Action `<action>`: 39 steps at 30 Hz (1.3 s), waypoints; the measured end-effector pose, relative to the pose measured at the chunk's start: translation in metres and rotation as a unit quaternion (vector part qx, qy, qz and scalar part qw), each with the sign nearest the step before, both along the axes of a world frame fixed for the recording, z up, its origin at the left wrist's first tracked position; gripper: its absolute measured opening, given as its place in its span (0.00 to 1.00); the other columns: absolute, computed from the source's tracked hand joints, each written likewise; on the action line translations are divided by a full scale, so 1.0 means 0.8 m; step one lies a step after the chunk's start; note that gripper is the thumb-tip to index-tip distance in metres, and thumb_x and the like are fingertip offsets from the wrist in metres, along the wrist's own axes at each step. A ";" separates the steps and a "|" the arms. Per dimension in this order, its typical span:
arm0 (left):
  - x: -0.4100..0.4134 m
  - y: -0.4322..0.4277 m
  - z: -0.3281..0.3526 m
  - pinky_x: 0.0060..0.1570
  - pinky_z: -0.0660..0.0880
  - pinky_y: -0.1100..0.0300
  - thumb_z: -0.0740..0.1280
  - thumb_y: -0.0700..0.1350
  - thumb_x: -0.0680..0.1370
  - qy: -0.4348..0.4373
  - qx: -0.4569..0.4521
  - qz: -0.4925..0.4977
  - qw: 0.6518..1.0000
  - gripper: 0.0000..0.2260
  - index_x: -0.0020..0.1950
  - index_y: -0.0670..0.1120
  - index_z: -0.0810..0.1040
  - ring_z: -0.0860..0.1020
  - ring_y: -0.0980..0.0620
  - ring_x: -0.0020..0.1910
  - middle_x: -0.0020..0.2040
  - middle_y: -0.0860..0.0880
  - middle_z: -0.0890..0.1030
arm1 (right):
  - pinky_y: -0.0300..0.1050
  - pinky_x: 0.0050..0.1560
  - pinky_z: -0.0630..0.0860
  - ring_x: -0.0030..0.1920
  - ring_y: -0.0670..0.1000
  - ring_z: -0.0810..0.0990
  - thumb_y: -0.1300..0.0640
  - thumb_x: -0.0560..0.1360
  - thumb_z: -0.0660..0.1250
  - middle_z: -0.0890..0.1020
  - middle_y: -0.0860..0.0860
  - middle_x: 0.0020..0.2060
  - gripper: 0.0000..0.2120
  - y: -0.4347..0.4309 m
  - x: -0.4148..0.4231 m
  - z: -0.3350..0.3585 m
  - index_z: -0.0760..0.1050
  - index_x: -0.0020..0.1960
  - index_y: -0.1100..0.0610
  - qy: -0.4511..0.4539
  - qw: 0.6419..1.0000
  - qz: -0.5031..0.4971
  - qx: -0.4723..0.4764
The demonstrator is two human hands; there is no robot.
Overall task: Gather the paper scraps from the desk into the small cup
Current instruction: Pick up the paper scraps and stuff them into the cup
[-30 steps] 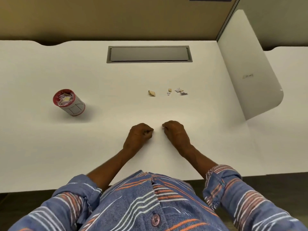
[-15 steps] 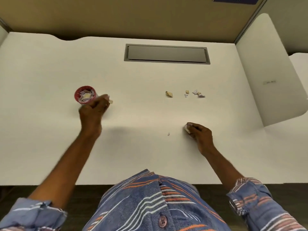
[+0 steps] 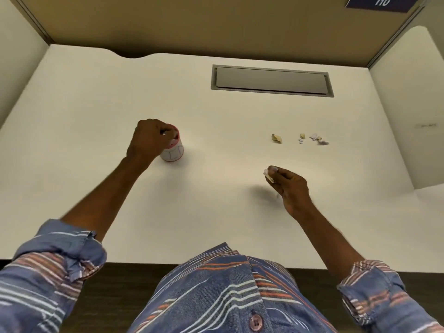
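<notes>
Nearest, over the white desk (image 3: 216, 212), the right hand (image 3: 290, 186) is raised a little off the surface. Its fingers are curled, and thumb and forefinger pinch a white paper scrap (image 3: 267, 175) that pokes out to the left.

Farther out and well to the left, the left hand (image 3: 147, 139) sits over the mouth of the small red-rimmed cup (image 3: 174, 153), which stands upright on the desk. That hand is curled tight, knuckles up. A white fleck (image 3: 164, 133) shows at its fingertips just above the rim, most likely a scrap pinched there and not yet let go, though it is small and slightly blurred.

Beyond the right hand, a short row of loose scraps runs left to right across the desk. It starts with a tan scrap (image 3: 276, 138), then a smaller tan bit (image 3: 302, 135), and ends with crumpled white bits (image 3: 318, 138).

So the cup lies to the left of the right hand's load and slightly farther away, a sideways carry across open desk. The loose row lies straight ahead of the right hand and well apart from the left, so the right hand looks the better one for picking those up.

A grey cable hatch (image 3: 271, 80) is set flush in the desk behind them.
</notes>
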State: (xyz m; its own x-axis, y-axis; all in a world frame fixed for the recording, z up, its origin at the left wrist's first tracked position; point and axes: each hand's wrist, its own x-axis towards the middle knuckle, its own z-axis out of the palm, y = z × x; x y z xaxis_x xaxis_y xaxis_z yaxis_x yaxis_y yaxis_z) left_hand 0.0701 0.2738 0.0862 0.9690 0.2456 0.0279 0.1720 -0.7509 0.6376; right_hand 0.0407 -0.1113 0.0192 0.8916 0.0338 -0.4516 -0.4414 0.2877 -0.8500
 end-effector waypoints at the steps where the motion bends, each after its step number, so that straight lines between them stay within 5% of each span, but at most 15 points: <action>1: 0.000 0.002 0.001 0.50 0.77 0.59 0.69 0.46 0.77 -0.007 0.002 -0.006 1.000 0.09 0.53 0.46 0.86 0.82 0.50 0.51 0.50 0.46 0.86 | 0.44 0.58 0.81 0.56 0.55 0.85 0.55 0.63 0.82 0.86 0.59 0.53 0.20 0.015 0.003 0.007 0.85 0.51 0.61 -0.007 1.000 0.012 0.001; 4: -0.001 0.011 0.005 0.46 0.73 0.64 0.67 0.47 0.78 -0.028 -0.009 -0.008 1.000 0.10 0.53 0.47 0.86 0.81 0.56 0.48 0.50 0.48 0.86 | 0.48 0.62 0.79 0.53 0.53 0.84 0.60 0.73 0.76 0.85 0.57 0.49 0.11 0.069 0.017 0.028 0.84 0.53 0.65 -0.039 0.997 0.071 -0.014; 11: -0.002 0.039 0.008 0.48 0.76 0.64 0.70 0.43 0.75 -0.021 -0.047 0.025 0.998 0.08 0.52 0.45 0.86 0.82 0.54 0.47 0.50 0.48 0.86 | 0.47 0.59 0.81 0.43 0.52 0.82 0.65 0.75 0.72 0.82 0.57 0.40 0.11 0.227 0.060 0.084 0.80 0.54 0.71 -0.099 0.977 0.177 -0.061; 16: -0.003 0.049 0.006 0.47 0.76 0.64 0.69 0.36 0.74 -0.013 -0.039 0.002 0.999 0.11 0.53 0.45 0.86 0.83 0.53 0.50 0.51 0.47 0.86 | 0.55 0.58 0.82 0.51 0.59 0.85 0.66 0.75 0.72 0.85 0.62 0.52 0.10 0.303 0.092 0.093 0.82 0.55 0.68 -0.093 0.969 0.173 -0.147; 20: -0.009 0.055 0.003 0.45 0.74 0.68 0.68 0.37 0.74 -0.024 -0.057 -0.006 0.998 0.11 0.54 0.47 0.86 0.82 0.55 0.49 0.51 0.49 0.86 | 0.60 0.56 0.82 0.50 0.58 0.86 0.58 0.76 0.73 0.87 0.58 0.48 0.09 0.335 0.106 0.088 0.85 0.52 0.62 -0.132 0.932 0.209 -0.263; 27: -0.010 0.046 -0.002 0.59 0.78 0.57 0.65 0.38 0.76 -0.045 -0.082 0.020 0.995 0.14 0.60 0.46 0.83 0.81 0.53 0.57 0.57 0.49 0.83 | 0.49 0.55 0.81 0.51 0.51 0.84 0.62 0.77 0.65 0.86 0.54 0.52 0.11 0.343 0.110 0.098 0.84 0.56 0.58 -0.191 0.881 0.272 -0.335; 32: -0.008 0.029 -0.001 0.58 0.78 0.58 0.66 0.42 0.76 -0.030 -0.067 -0.013 0.997 0.12 0.57 0.49 0.83 0.80 0.53 0.56 0.56 0.51 0.83 | 0.49 0.52 0.84 0.46 0.52 0.86 0.67 0.73 0.67 0.87 0.54 0.45 0.11 0.311 0.117 0.087 0.84 0.52 0.60 -0.199 0.930 0.163 -0.261; 35: -0.005 0.022 -0.001 0.52 0.77 0.58 0.65 0.41 0.75 0.014 -0.011 -0.068 0.997 0.11 0.50 0.51 0.85 0.80 0.51 0.52 0.51 0.51 0.83 | 0.47 0.54 0.81 0.46 0.52 0.86 0.65 0.76 0.65 0.87 0.54 0.46 0.11 0.286 0.107 0.052 0.84 0.53 0.59 -0.260 0.863 0.181 -0.392; 39: 0.004 0.017 -0.004 0.54 0.70 0.61 0.67 0.41 0.77 0.070 0.064 -0.109 0.989 0.11 0.56 0.47 0.84 0.78 0.46 0.58 0.57 0.47 0.82 | 0.49 0.73 0.66 0.71 0.57 0.73 0.60 0.82 0.59 0.74 0.58 0.71 0.19 0.255 0.068 -0.016 0.71 0.72 0.59 -0.307 0.659 0.427 -0.538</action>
State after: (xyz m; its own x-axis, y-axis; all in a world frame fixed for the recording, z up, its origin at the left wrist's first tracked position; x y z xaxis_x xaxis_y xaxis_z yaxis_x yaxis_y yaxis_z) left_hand 0.0732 0.2876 0.0827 0.9952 0.0327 -0.0924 0.0759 -0.8534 0.5158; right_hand 0.0954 0.0928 0.0068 0.7810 0.5961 -0.1861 0.4700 -0.7573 -0.4535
